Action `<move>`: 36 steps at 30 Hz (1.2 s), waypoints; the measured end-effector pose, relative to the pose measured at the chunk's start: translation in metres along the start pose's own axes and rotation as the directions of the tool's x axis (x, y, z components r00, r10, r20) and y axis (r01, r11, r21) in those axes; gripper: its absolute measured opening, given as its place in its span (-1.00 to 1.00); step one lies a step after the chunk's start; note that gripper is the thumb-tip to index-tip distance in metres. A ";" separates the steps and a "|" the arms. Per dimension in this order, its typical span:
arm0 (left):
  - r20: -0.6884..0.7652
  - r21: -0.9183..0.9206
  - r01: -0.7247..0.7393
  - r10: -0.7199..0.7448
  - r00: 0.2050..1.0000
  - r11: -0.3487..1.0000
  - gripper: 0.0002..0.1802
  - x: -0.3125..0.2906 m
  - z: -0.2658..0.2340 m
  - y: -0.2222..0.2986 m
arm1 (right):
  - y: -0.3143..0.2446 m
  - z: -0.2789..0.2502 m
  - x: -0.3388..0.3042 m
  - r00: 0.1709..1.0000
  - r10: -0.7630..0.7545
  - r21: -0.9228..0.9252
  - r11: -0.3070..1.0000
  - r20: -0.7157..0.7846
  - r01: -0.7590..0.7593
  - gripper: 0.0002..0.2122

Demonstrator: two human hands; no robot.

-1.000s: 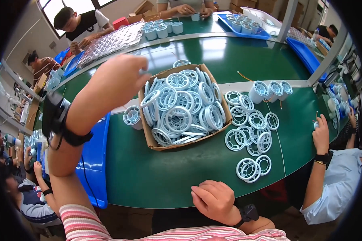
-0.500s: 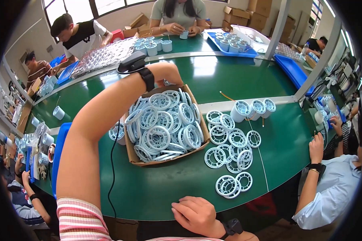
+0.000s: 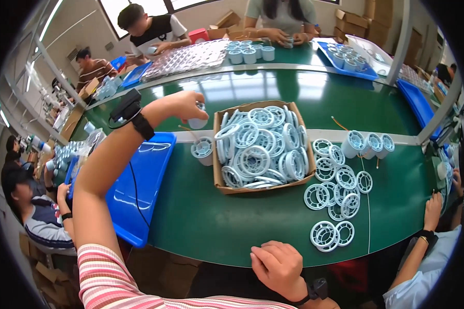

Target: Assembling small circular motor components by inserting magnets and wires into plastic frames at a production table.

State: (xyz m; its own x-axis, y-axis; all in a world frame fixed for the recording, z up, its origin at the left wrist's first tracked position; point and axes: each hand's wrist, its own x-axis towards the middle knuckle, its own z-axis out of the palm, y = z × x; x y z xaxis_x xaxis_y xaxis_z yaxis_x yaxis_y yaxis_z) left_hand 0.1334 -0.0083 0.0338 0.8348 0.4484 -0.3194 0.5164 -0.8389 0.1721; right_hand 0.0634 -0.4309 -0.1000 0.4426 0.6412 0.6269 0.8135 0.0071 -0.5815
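My left hand [image 3: 187, 106] reaches far out over the green table, its fingers wrapped round a light blue cup-shaped plastic housing [image 3: 198, 122]. Just nearer, another such housing [image 3: 202, 148] with a wire stands against the left side of an open cardboard box. That box [image 3: 263, 190] is heaped with light blue spoked plastic rings [image 3: 254, 160]. By the table's near edge my right hand [image 3: 279, 263] rests with its fingers curled in, and nothing shows in it.
Loose rings [image 3: 345, 178] lie right of the box, with three housings [image 3: 354, 144] behind them. An empty blue tray [image 3: 147, 190] sits under my left arm. A pale rail [image 3: 325, 135] crosses the table. Co-workers sit across and at both sides.
The view has swung to the left. My left hand has gone from behind the box's far edge out to its left and now grips a housing. My right hand stays curled near the edge.
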 end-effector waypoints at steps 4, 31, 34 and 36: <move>0.061 -0.092 -0.073 0.079 0.995 0.993 -0.12 -0.023 0.024 -0.010 | -0.002 0.005 0.003 1.000 0.002 -0.033 0.999 -0.003 -0.002 -0.83; -0.470 0.140 0.411 -0.305 0.828 0.901 -0.16 0.091 -0.017 -0.130 | -0.011 0.013 -0.002 0.999 0.036 -0.175 0.984 -0.015 -0.038 -0.83; -0.463 -0.032 0.445 -0.408 0.787 0.895 -0.05 0.111 -0.006 -0.122 | -0.012 0.008 -0.002 0.997 0.073 -0.192 0.979 -0.004 -0.072 -0.83; -0.572 -0.044 0.459 -0.399 0.717 0.888 -0.01 0.132 0.009 -0.140 | -0.017 0.005 -0.001 0.993 0.116 -0.219 0.970 0.037 -0.105 -0.79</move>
State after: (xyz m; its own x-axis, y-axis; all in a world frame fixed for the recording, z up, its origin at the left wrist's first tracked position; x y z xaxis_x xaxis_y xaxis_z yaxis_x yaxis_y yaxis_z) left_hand 0.1697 0.1656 -0.0413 0.5016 0.8324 0.2357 0.8496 -0.5254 0.0473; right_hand 0.0478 -0.4275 -0.0934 0.5198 0.6653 0.5359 0.8252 -0.2286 -0.5166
